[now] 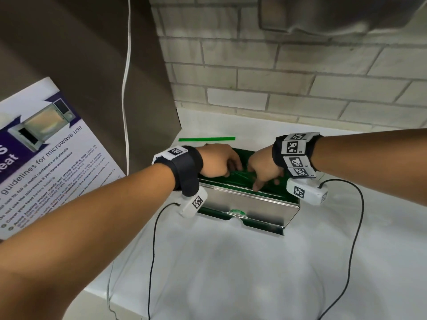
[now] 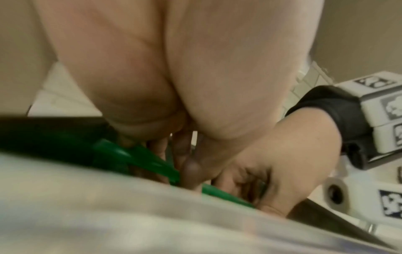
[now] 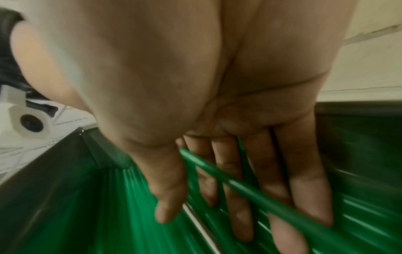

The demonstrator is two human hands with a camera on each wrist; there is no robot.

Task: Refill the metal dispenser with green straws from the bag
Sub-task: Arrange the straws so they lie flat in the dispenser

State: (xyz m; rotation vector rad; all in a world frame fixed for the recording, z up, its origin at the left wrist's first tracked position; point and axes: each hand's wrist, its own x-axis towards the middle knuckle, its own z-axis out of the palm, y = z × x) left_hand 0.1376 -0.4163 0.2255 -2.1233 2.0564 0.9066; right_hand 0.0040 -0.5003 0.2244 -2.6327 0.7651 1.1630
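At frame center I see the metal dispenser (image 1: pixel 245 204) on the white counter (image 1: pixel 231 262), green straws (image 1: pixel 240 177) inside. My right hand (image 1: pixel 263 168) lies fingers extended, slightly spread on them; my left hand (image 1: pixel 218 163) seems curled into them, though blurred.

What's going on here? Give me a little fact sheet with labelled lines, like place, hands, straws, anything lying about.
place: white counter against a brick wall
metal dispenser: open at the top, green straws lying inside
left hand: reaching into the dispenser top, fingers down among the straws
right hand: fingers straight, spread over the straws, one straw lying across them
stray straw: lies alone on the counter behind the dispenser
poster: microwave guidelines, at the left
bag: not seen in any view
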